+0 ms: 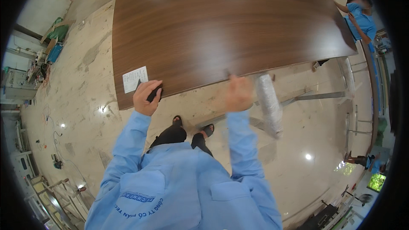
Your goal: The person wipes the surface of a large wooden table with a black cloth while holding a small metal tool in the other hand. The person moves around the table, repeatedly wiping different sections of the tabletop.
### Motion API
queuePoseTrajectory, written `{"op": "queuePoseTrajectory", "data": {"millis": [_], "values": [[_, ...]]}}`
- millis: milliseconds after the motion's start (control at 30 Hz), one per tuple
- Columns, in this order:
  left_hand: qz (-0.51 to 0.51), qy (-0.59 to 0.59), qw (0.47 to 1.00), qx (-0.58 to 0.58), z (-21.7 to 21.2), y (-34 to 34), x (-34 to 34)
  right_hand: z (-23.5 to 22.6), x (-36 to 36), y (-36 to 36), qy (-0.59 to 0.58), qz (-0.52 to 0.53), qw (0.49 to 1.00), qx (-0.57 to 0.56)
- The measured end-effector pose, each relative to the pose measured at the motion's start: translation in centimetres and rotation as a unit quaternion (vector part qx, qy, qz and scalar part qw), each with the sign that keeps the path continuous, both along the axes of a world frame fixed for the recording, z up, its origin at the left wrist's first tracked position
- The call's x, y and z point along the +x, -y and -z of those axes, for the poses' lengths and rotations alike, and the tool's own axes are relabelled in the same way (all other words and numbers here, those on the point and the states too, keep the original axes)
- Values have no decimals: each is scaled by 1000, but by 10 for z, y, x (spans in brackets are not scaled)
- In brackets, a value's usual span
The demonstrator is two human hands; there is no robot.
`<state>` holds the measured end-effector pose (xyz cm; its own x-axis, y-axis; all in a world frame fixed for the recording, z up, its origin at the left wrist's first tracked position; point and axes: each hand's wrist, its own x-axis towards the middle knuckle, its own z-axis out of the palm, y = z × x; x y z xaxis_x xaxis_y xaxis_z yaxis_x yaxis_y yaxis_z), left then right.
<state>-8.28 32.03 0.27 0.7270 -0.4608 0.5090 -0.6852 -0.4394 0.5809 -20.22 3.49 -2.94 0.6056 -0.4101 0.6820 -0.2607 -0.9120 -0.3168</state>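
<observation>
Starting far out at ten o'clock, spotting a green bundle (pixel 59 30) beside a blue box (pixel 54 53). Coming in along ten, catching a white printed card (pixel 131 81), lying flat near the corner of the brown worktop (pixel 234 21). Just below, at nine, finding the left hand (pixel 145 101), fingers (pixel 149 86) wrapped round a black object (pixel 154 94), partly hidden, right beside the card! Dropping to six, noting a dark sandal (pixel 208 131). Swinging to three, meeting the right hand (pixel 239 96) by the near edge, blurred, fingers curled in, showing a dark smear at the tips; cannot tell whether gripping anything. Just beyond, passing a silvery wrapped roll (pixel 269 110). Finishing at two, picking out a person in blue (pixel 362 20) beside the worktop.
</observation>
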Motion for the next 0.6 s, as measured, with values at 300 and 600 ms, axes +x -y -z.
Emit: {"op": "queuePoseTrajectory", "data": {"millis": [300, 600], "values": [[70, -86, 993, -36, -12, -17, 5, 10, -1, -121, -77, -119, 985, 97], [-147, -221, 942, -207, 0, -155, 67, -18, 15, -90, -66, 16, 997, 26]]}}
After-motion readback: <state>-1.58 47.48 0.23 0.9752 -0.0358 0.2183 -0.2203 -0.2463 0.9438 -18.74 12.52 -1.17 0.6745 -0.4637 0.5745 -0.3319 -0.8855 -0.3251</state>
